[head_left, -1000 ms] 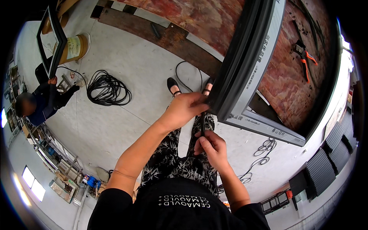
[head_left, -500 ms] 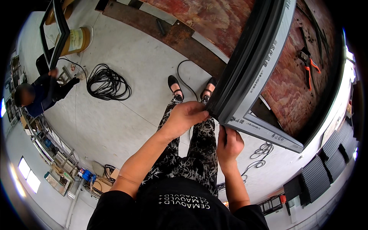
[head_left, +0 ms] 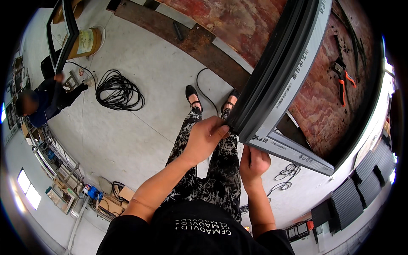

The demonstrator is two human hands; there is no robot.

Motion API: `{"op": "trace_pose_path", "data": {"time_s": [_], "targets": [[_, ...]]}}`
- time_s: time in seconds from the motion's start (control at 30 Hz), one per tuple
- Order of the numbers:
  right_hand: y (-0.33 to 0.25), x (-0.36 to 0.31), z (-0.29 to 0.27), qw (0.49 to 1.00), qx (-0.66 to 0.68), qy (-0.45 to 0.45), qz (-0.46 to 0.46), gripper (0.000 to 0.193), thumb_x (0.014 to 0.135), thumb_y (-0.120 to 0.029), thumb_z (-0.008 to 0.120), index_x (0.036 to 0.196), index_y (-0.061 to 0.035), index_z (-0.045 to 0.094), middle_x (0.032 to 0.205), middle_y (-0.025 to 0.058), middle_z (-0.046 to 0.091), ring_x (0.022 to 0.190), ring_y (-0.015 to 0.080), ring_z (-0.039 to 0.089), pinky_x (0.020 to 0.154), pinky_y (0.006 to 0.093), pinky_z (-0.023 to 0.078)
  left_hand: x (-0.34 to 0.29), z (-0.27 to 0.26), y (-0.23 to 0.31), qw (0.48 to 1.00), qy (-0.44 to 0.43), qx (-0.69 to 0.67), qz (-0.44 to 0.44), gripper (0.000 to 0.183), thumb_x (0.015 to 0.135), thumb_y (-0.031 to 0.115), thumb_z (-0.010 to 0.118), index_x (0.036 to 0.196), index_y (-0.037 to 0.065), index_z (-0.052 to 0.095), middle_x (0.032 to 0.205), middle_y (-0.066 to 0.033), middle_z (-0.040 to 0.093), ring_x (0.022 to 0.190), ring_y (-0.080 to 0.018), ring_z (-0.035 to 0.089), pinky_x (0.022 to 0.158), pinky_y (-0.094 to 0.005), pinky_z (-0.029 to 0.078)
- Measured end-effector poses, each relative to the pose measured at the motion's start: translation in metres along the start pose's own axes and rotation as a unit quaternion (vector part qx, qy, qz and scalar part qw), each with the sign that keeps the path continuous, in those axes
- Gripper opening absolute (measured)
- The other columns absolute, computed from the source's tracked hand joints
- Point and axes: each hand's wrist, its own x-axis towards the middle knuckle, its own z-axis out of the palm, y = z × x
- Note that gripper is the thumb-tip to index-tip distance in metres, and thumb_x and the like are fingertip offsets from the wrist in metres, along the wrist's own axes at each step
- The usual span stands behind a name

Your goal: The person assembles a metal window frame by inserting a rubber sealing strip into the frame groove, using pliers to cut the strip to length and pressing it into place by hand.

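A grey and black window frame [head_left: 272, 110] with printed protective film lies over the table at the right, its near corner jutting toward me. At that corner, my left hand [head_left: 204, 140] has thumb and fingers closed on the end of the frame's black side. Below the same corner my right hand [head_left: 255, 163] is curled, touching the near edge from underneath. Its fingertips are partly hidden, so I cannot tell what they hold. Inside the frame opening, pliers with orange and black handles [head_left: 342, 80] lie on the reddish marbled tabletop [head_left: 316, 100].
Black strips [head_left: 350, 34] lie beyond the pliers. A coiled black cable [head_left: 119, 91] is on the floor at left. Another person [head_left: 42, 102] at far left holds a black frame [head_left: 70, 36] near a tan drum [head_left: 87, 42]. Dark corrugated panels [head_left: 348, 195] stand at right.
The view has shifted slightly. My left hand has moved a little down, still at the corner with its thumb more extended along it. My right hand stays under the edge.
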Motion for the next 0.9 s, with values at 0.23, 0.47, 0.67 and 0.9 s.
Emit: {"op": "trace_pose_path", "data": {"time_s": [0.23,0.47,0.67,0.9], "targets": [[-0.003,0.013,0.001,0.998,-0.005,0.027,-0.056,0.017,0.075,0.008,0.07,0.091,0.0013,0.069,0.083,0.0171,0.068,0.07,0.034,0.066,0.064,0.036,0.051,-0.01,0.016,-0.002,0.998,0.064,-0.006,0.028,0.014,0.095,0.009,0.061,0.1,-0.005,0.06,0.084,-0.005,0.064,0.078,-0.0097,0.062,0.072,-0.0242,0.05],[-0.009,0.013,-0.014,0.978,0.171,-0.082,0.085,0.004,0.087,0.005,0.062,0.089,0.0046,0.067,0.065,0.0061,0.059,0.055,0.0126,0.056,0.053,0.0259,0.043,-0.017,0.019,-0.002,0.996,0.078,-0.032,0.022,0.025,0.092,0.017,0.066,0.108,-0.002,0.06,0.08,-0.0034,0.065,0.077,-0.0093,0.061,0.07,-0.026,0.05],[-0.019,0.012,-0.018,0.96,0.195,-0.103,0.174,0.007,0.087,0.005,0.062,0.093,0.0046,0.065,0.064,0.0075,0.059,0.055,0.0135,0.056,0.052,0.0272,0.043,-0.014,0.026,-0.009,0.987,0.093,-0.134,-0.005,0.023,0.094,0.014,0.065,0.106,-0.005,0.061,0.081,-0.0047,0.067,0.075,-0.0089,0.062,0.071,-0.0233,0.051],[-0.009,0.011,-0.006,1.0,0.01,-0.006,-0.024,0.012,0.083,0.005,0.066,0.095,0.0023,0.067,0.075,0.0139,0.066,0.058,0.0279,0.06,0.056,0.0343,0.048,-0.017,0.031,0.006,0.975,0.109,-0.183,-0.064,0.023,0.095,0.011,0.062,0.11,-0.006,0.059,0.088,-0.0078,0.068,0.079,-0.0124,0.066,0.075,-0.0255,0.053]]}}
